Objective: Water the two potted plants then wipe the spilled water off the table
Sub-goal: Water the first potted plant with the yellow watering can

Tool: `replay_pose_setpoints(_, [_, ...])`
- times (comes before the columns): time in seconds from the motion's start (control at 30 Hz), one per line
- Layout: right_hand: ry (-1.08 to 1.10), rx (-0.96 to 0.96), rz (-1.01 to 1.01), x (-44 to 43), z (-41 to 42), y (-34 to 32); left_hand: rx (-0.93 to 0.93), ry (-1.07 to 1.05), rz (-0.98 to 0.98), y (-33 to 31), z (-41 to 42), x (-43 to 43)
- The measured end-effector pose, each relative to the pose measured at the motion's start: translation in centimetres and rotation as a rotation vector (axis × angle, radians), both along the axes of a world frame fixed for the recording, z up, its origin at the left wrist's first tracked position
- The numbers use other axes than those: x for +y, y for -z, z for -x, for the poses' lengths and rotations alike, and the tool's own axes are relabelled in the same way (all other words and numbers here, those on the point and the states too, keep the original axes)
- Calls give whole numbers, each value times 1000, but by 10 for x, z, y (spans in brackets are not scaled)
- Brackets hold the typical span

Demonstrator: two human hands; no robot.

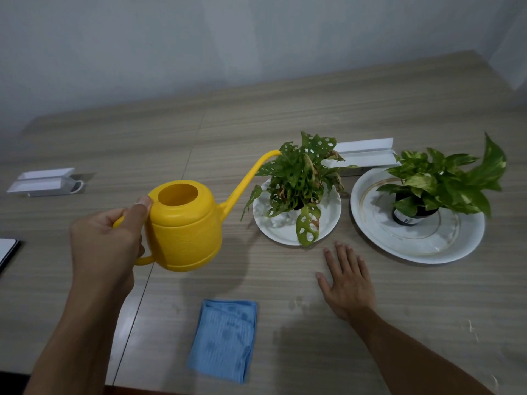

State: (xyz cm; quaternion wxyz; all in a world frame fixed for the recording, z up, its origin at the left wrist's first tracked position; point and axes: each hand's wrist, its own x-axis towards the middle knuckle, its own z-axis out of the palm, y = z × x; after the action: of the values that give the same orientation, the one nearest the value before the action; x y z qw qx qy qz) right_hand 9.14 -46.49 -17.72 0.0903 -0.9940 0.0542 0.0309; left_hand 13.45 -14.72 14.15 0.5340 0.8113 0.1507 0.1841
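My left hand (107, 243) grips the handle of a yellow watering can (185, 226), held above the table. Its long spout tip (275, 153) reaches the leaves of the holed-leaf plant (299, 178), which stands on a small white plate (328, 220). To the right, a second plant with green-yellow leaves (445, 181) sits in a dark pot on a larger white plate (379, 223). My right hand (346, 280) lies flat on the table, fingers straight, just in front of the small plate. A folded blue cloth (224, 340) lies near the front edge.
Faint wet marks (296, 305) show on the wooden table (171, 143) left of my right hand. White box-like pieces lie at the far left (42, 182) and behind the plants (365, 155). A dark-edged flat object (7, 252) sits at the left edge.
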Motion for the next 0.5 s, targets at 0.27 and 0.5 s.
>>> replay_pose_setpoints(0.27, [8, 15, -5, 1, 0, -3, -11, -16, -29, -7, -1, -4])
replay_pose_setpoints(0.5, [6, 22, -12, 1, 0, -4, 46, -26, -4, -2, 1, 11])
